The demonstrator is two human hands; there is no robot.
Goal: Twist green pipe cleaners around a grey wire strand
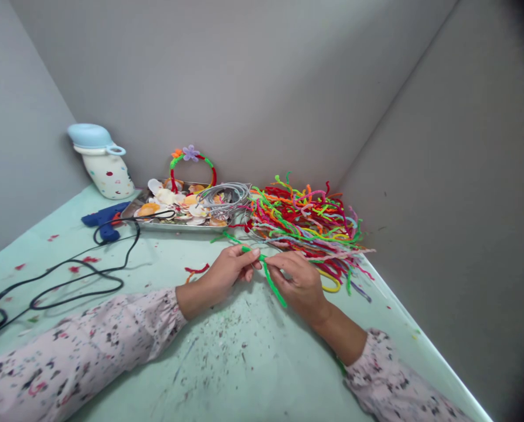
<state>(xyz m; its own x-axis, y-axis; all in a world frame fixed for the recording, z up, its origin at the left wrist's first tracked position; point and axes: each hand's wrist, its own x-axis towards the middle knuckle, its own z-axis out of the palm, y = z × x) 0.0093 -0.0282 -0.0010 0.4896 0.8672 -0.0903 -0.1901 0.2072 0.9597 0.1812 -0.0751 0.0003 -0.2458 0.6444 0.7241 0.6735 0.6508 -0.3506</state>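
Observation:
My left hand (231,271) pinches a green pipe cleaner (274,287) between thumb and fingers, above the middle of the table. Just to its right, my right hand (300,284) is closed on the same pipe cleaner, its fingertips almost meeting the left ones. One green end hangs down in front of the right fingers, and another stretch runs up and left past the left thumb. A thin wire seems to lie along it, though the fingers hide most of that. Behind my hands spreads a pile of many-coloured pipe cleaners (301,217).
A metal tray (183,227) holds shells, a coil of grey wire (227,196) and a pipe-cleaner hoop with flowers (190,153). To its left are a blue glue gun (106,217), its black cord (86,264) and a white bottle (108,170). Walls enclose the table's back.

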